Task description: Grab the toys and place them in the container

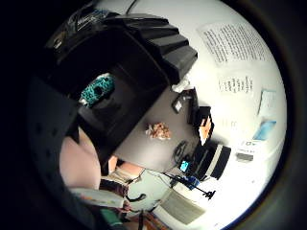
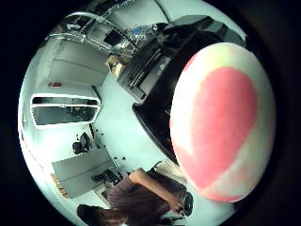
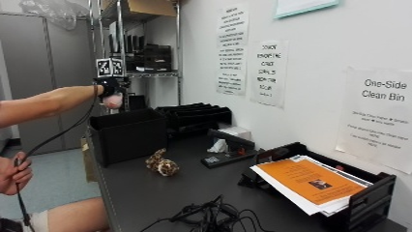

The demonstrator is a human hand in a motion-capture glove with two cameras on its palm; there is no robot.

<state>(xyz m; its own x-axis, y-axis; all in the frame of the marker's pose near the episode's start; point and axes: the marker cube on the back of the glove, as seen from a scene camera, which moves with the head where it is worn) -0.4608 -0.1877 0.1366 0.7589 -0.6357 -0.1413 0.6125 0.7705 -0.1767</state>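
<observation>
A gloved right hand grips a pink-and-white ball directly above the open black container, left of the giraffe toy.

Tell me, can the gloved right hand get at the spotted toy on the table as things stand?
Probably not yet. The right hand is above the black container, gripping a pink and white ball. The spotted toy lies uncovered on the table beside the container, so the path looks free once the ball is dropped.

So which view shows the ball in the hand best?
The thumb side palm view: the pink and white ball fills much of it, close to the palm. The outside view shows it only small under the gloved hand, above the black bin. The little finger side view doesn't show it.
</observation>
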